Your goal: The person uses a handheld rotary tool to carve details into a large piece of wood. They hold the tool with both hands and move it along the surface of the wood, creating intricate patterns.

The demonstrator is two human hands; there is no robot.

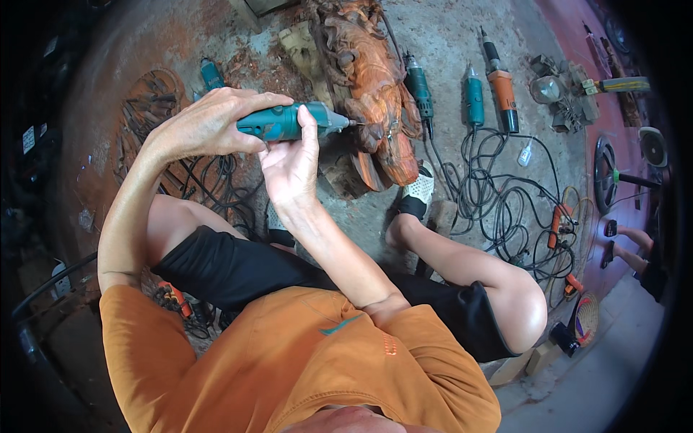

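Observation:
Both of my hands are on a teal die grinder (278,124), held nearly level with its tip pointing right. My left hand (206,119) wraps round the rear of its body. Nearer the nose, my right hand (292,162) supports it from below, thumb up along the side. The thin bit meets or almost meets a reddish-brown wood carving (375,86) with curling relief; whether it touches I cannot tell. The carving lies lengthwise in front of me, its near end close to my right shoe (419,189).
Right of the carving lie a dark teal grinder (419,90), another teal one (473,99) and an orange one (503,94). Their black cords (491,184) tangle on the floor. A clear round bowl (546,89) sits farther right. Wood offcuts (151,108) are piled at left. Another person's legs (635,242) show at far right.

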